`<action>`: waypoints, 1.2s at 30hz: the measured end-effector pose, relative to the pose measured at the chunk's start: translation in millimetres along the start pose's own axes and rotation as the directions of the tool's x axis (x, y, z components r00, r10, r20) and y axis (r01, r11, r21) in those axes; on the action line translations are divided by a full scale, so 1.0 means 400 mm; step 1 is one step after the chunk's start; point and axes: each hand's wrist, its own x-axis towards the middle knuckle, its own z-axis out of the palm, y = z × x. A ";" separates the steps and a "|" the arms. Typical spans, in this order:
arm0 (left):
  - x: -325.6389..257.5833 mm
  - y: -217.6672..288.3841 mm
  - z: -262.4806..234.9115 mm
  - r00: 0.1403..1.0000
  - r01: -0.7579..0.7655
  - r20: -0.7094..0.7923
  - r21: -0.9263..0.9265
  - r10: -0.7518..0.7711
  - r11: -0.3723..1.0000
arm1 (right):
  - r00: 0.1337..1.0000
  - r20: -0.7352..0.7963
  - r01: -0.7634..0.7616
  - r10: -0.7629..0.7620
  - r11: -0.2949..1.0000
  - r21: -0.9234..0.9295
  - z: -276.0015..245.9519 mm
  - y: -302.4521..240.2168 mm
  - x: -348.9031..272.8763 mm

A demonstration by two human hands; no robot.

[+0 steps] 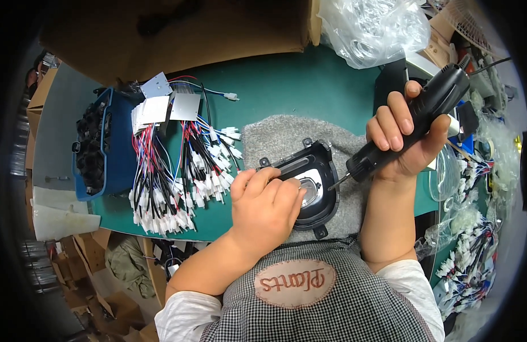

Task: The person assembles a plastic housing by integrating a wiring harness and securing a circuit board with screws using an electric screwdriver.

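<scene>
Two bare hands worked over one black lamp (317, 192), which lay on a grey cloth (275, 130) on the green table (298, 85). Left hand (264, 204): at the lamp's left side, fingers bent over it; could not tell whether they gripped it. Right hand (409, 137): up and to the right of the lamp, closed round a black power screwdriver (425, 115), its tip pointing down-left at the lamp's right side.

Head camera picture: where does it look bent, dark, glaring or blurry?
In the head view, the green table's edge bows and black fills the corners; the head view shows the cardboard box partly shadowed, highlights on clear plastic, and the black power tool fairly sharp.
</scene>
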 end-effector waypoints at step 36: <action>-0.037 -0.154 -0.125 0.934 -0.349 -0.180 -0.276 0.309 0.895 | 0.999 -0.050 -0.007 0.008 1.000 0.021 0.024 0.005 -0.001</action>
